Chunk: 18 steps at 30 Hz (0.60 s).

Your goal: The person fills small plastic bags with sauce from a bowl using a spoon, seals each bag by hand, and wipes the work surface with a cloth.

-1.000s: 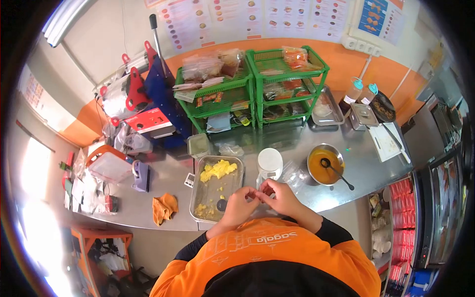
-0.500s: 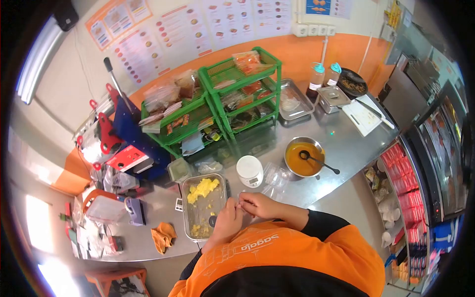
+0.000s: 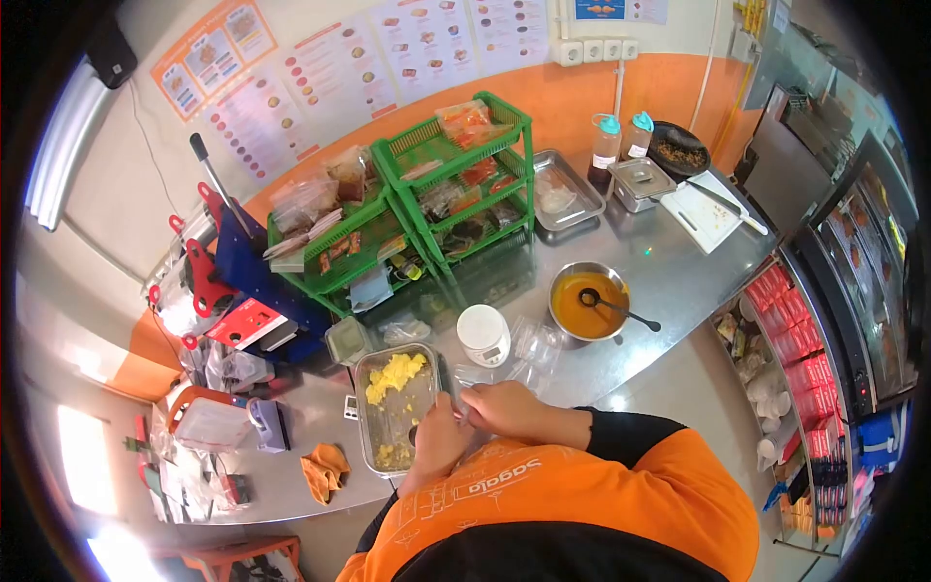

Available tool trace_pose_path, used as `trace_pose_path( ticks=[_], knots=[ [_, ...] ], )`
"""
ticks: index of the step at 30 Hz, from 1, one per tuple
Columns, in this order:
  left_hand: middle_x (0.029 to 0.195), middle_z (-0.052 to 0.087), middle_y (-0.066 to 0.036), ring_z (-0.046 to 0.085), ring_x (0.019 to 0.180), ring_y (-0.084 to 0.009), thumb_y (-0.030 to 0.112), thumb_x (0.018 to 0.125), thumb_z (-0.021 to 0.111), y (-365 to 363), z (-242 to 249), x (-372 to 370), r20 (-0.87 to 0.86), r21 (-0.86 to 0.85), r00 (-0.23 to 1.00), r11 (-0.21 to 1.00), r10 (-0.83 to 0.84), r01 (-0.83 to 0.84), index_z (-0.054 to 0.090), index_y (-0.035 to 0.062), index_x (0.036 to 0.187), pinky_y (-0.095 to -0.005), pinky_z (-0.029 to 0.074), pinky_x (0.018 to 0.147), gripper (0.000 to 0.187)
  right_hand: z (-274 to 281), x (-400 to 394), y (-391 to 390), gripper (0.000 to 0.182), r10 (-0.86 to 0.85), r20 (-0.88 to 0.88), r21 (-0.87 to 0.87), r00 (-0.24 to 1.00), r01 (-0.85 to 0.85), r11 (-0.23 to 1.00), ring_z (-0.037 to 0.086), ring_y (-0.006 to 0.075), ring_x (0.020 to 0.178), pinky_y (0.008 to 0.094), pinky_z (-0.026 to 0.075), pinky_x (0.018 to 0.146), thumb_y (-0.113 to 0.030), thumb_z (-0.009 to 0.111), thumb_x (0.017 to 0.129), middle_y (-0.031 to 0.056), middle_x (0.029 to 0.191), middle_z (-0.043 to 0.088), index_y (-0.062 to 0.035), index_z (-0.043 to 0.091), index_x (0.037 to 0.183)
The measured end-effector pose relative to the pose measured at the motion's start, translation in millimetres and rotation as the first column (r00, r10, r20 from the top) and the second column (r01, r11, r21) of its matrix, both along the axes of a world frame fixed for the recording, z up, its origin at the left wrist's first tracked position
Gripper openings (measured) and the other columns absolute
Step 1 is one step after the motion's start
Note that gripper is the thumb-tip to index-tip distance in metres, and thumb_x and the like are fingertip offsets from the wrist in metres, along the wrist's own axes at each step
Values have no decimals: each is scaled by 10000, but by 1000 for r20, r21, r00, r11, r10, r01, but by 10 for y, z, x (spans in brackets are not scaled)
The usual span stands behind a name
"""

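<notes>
My left hand [image 3: 440, 436] is closed at the right edge of a metal tray [image 3: 368, 441] that holds crumbled yellow food [image 3: 396, 376]. Close beside it, my right hand [image 3: 506, 407] is closed too, fingers bent in a pinch. Between and just above them shows thin clear film, which looks like a plastic bag [image 3: 472, 374] gripped by both hands; its lower part is hidden. Part of a dark utensil [image 3: 413, 436] pokes out by my left hand over the tray. A white kitchen scale [image 3: 483, 335] stands just beyond, with more clear plastic bags [image 3: 533, 349] to its right.
A steel bowl of orange sauce [image 3: 589, 303] with a black ladle [image 3: 621, 310] stands to the right. Green racks [image 3: 456, 184] line the wall. Farther right are a cutting board with a knife [image 3: 708, 213] and a lidded container [image 3: 640, 184]. An orange cloth [image 3: 325, 472] lies left.
My hands have moved slightly apart from their close pinch, and clear film now shows above them. The view has shifted a little; the tray, scale and bowl stay in place.
</notes>
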<state>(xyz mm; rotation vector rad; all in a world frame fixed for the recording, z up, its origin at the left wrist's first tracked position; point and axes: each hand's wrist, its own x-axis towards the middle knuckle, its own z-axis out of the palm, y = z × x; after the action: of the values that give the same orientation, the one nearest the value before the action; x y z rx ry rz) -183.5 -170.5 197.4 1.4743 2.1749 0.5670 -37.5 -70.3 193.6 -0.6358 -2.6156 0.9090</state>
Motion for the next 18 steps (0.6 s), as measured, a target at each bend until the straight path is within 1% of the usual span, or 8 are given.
trace_pose_path(
  ticks=[1, 4, 6, 7, 9, 12, 16, 18],
  knots=[
    [911, 632, -234, 630, 807, -473, 94, 831, 595, -2, 10, 18, 103, 36, 995, 999, -2, -2, 493, 21, 1023, -554, 504, 703, 229, 4, 9, 13, 185, -9, 23, -16, 1000, 10, 1000, 679, 413, 775, 525, 539, 663, -224, 630, 879, 183, 871, 677, -54, 596, 942],
    [956, 588, -219, 614, 838, -468, 77, 806, 616, 32, -123, -7, 22, 111, 992, 986, 126, -128, 473, 38, 1027, -552, 502, 711, 266, -9, 20, 36, 225, -52, 118, -40, 992, 57, 998, 683, 417, 788, 529, 539, 672, -237, 649, 868, 185, 883, 691, -46, 575, 961],
    [994, 559, -222, 606, 866, -465, 70, 804, 616, 38, -176, 8, -29, 201, 999, 980, 22, -15, 463, 47, 1034, -549, 503, 715, 278, -99, 20, 36, 253, -102, 219, -24, 970, 110, 994, 682, 425, 757, 534, 535, 639, -227, 667, 847, 186, 864, 700, -50, 542, 978],
    [1013, 545, -223, 602, 880, -464, 66, 803, 617, 38, -165, 31, -57, 243, 998, 969, -28, 41, 457, 52, 1038, -548, 504, 717, 284, -135, 17, 26, 275, -106, 191, -50, 976, 118, 992, 683, 428, 761, 538, 532, 641, -217, 665, 846, 189, 857, 700, -49, 527, 1016],
    [1041, 541, -233, 581, 953, -464, 58, 800, 623, 30, -91, 88, 15, 159, 1000, 987, 11, -13, 469, 61, 1060, -540, 482, 760, 302, -181, 0, 16, 332, -117, 134, -98, 984, 131, 987, 684, 435, 770, 545, 527, 645, -197, 661, 843, 196, 844, 700, -47, 497, 1090],
    [1093, 527, -230, 567, 988, -472, 53, 792, 631, 32, -47, 90, 16, 95, 999, 995, 31, -32, 475, 68, 1077, -539, 475, 774, 325, -163, -6, 94, 376, -122, 242, -194, 963, 171, 966, 680, 436, 903, 560, 519, 734, -173, 667, 845, 230, 917, 692, -42, 453, 1124],
    [1187, 524, -208, 575, 1011, -452, 87, 785, 665, 62, -9, 95, 9, 60, 1000, 998, 25, -25, 487, 74, 1142, -542, 468, 861, 399, -91, -25, 76, 366, -172, 203, -120, 964, 199, 973, 678, 432, 861, 546, 518, 696, -130, 672, 835, 221, 910, 687, -32, 451, 1109],
    [1252, 517, -195, 582, 1034, -423, 115, 768, 704, 91, 234, 151, -155, 218, 977, 959, -148, 180, 495, 80, 1185, -524, 435, 930, 467, -147, -20, 124, 383, -193, 140, -58, 971, 203, 978, 680, 417, 771, 523, 516, 625, -122, 677, 838, 192, 836, 681, -16, 447, 1124]
  ],
)
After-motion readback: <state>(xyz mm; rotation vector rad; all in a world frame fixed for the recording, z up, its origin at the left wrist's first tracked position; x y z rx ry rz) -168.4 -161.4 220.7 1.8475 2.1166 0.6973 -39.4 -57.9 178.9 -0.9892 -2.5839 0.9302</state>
